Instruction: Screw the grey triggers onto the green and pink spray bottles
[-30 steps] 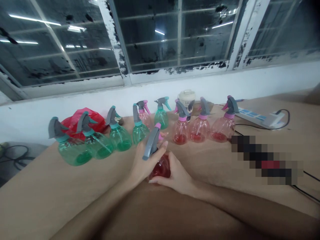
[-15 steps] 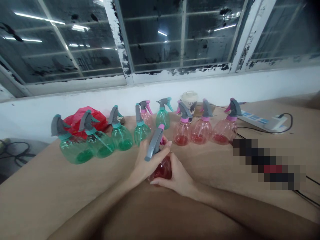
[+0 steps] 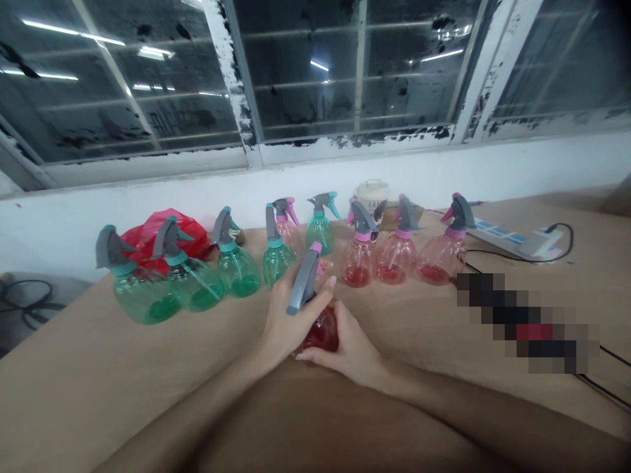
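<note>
A wooden table [image 3: 404, 335] spreads around the fingers, with green spray bottles [image 3: 238, 269] ahead-left of them and pink spray bottles [image 3: 395, 256] ahead-right. The left hand [image 3: 286, 323] clamps its fingers round the held bottle's [image 3: 329, 325] neck; the right hand's [image 3: 358, 350] curl round its body. Handling appears midway: the grey sprayer head [image 3: 303, 282], above the left thumb, looks fitted; release isn't yet made; whether fingers squeeze it cannot be told.
</note>
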The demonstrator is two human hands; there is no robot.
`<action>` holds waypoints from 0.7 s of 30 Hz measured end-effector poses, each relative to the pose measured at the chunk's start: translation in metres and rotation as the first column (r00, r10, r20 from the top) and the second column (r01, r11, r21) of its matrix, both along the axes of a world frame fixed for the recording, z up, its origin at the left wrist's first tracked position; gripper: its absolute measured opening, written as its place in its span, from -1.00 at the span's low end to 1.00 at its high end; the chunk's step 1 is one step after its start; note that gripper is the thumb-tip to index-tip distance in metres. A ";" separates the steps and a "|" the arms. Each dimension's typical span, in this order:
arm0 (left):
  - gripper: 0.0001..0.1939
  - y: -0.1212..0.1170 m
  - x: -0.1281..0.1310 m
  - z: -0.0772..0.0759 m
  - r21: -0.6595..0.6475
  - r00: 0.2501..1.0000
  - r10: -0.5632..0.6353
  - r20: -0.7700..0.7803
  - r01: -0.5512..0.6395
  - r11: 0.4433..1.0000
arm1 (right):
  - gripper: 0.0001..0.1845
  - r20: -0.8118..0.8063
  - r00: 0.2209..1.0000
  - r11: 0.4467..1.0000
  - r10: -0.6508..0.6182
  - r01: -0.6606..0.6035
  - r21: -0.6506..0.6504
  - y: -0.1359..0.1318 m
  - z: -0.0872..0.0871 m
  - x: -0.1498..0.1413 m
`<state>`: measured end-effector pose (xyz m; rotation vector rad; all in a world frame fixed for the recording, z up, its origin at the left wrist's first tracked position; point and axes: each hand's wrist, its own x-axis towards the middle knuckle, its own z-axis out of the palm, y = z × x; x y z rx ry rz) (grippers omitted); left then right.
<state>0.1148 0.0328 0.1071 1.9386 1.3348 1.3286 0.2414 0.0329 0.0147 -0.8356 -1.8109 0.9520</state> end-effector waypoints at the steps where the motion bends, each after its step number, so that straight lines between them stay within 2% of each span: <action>1: -0.74 0.000 0.000 -0.001 0.007 1.000 0.010 -0.006 -0.010 1.000 | -0.24 0.003 1.000 1.000 0.000 0.000 0.000 0.000 0.000 0.000; 5: -0.73 0.000 -0.001 -0.003 0.045 1.000 0.023 -0.020 -0.022 0.999 | -0.24 0.007 1.000 1.000 -0.005 0.005 0.003 -0.001 0.003 0.000; 11: -0.75 -0.001 0.000 -0.002 0.023 1.000 0.027 -0.003 -0.027 0.999 | -0.19 0.007 1.000 1.000 -0.006 0.006 0.009 -0.002 0.004 0.000; 14: -0.75 0.000 0.000 -0.004 0.067 0.998 0.070 0.002 -0.070 0.995 | -0.24 0.037 0.999 1.000 -0.026 0.026 0.010 -0.001 0.005 0.000; 17: -0.60 0.004 -0.003 -0.007 0.114 0.992 0.120 0.025 -0.123 0.986 | -0.31 0.035 0.999 0.999 -0.042 0.043 -0.029 0.001 0.007 0.001; 19: -0.45 0.007 -0.005 -0.010 0.097 0.989 0.142 0.035 -0.145 0.985 | -0.32 -0.007 0.998 0.996 -0.055 0.055 -0.069 0.005 0.007 0.002; 21: -0.39 0.012 -0.008 -0.012 0.065 0.985 0.170 0.011 -0.170 0.983 | -0.34 -0.026 0.997 0.993 -0.076 0.073 -0.092 0.009 0.005 0.002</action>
